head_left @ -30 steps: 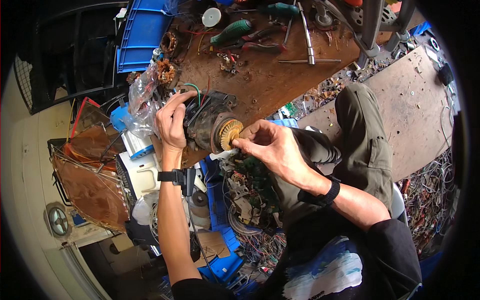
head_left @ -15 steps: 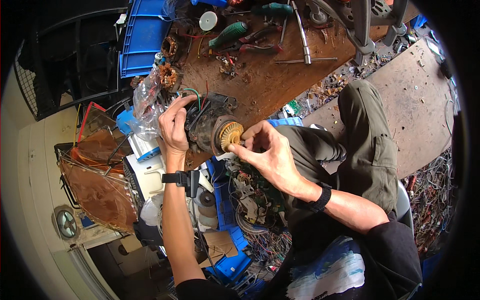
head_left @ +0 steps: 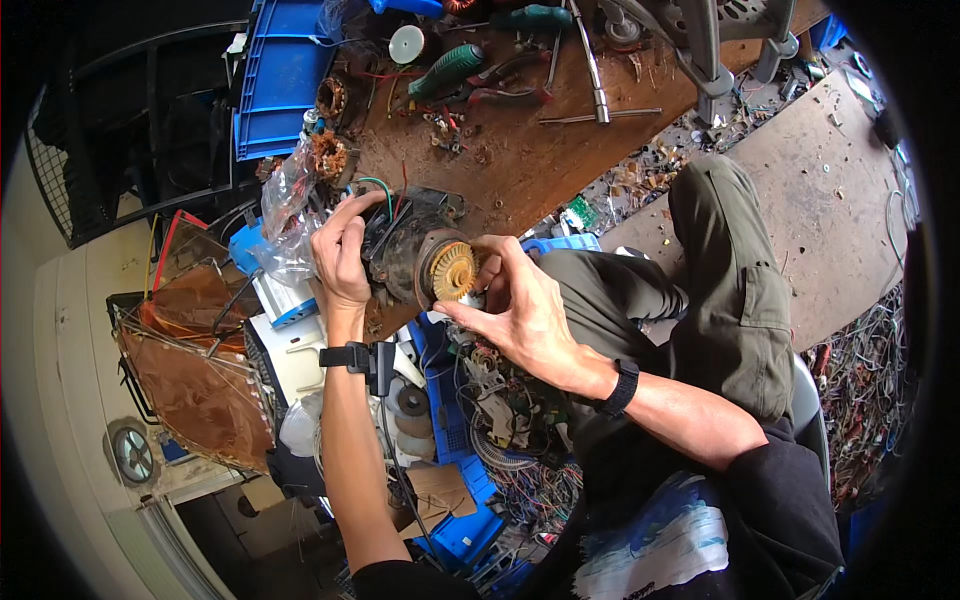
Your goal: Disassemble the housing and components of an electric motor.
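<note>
Motor (head_left: 405, 250) on bench edge, fan still on.
Left hand (head_left: 340, 255) grips housing; right hand's (head_left: 520, 310) fingers pinch yellow fan (head_left: 452, 271).

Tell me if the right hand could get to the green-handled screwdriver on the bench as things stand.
Probably yes. The right hand is at the yellow fan of the motor, and the green-handled screwdriver lies on the wooden bench beyond it. Only the motor and small scraps lie between, and it could pass above them.
</note>
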A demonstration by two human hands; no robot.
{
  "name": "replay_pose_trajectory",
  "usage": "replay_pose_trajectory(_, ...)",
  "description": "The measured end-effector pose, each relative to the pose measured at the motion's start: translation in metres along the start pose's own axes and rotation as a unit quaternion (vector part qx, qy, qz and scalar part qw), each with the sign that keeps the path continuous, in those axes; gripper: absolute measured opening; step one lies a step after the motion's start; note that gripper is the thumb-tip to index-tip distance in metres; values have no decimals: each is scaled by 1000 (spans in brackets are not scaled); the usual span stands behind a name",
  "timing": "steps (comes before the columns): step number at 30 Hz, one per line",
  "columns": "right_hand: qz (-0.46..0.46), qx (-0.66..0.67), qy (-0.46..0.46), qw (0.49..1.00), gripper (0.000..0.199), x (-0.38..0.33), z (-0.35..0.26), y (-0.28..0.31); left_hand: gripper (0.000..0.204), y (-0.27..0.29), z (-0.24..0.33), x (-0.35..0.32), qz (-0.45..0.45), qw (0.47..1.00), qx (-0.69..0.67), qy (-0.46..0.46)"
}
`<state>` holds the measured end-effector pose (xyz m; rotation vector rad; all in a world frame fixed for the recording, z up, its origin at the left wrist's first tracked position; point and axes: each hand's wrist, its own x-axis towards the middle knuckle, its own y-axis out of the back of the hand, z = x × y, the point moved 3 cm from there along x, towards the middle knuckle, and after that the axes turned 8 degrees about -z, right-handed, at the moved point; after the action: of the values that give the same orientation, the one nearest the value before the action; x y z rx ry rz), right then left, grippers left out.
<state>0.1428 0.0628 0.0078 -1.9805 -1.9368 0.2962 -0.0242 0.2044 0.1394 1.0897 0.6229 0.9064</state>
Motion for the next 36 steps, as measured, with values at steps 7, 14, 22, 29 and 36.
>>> replay_pose_trajectory(7,-4,96,-42,995,65,-4,9,5,49,-2,2,1,7,1000,-13,-4)
replay_pose_trajectory(14,-13,43,-52,998,64,-2,8,1,49,-2,3,0,14,1000,-13,9)
replay_pose_trajectory(22,20,47,31,998,66,-3,1,12,49,-1,3,0,7,1000,-10,2)
replay_pose_trajectory(29,5,-3,-21,1000,64,-1,3,5,48,-2,4,1,2,1000,-8,14)
replay_pose_trajectory(36,-18,0,79,997,65,-1,0,12,49,-1,-1,-1,2,1000,-15,12)
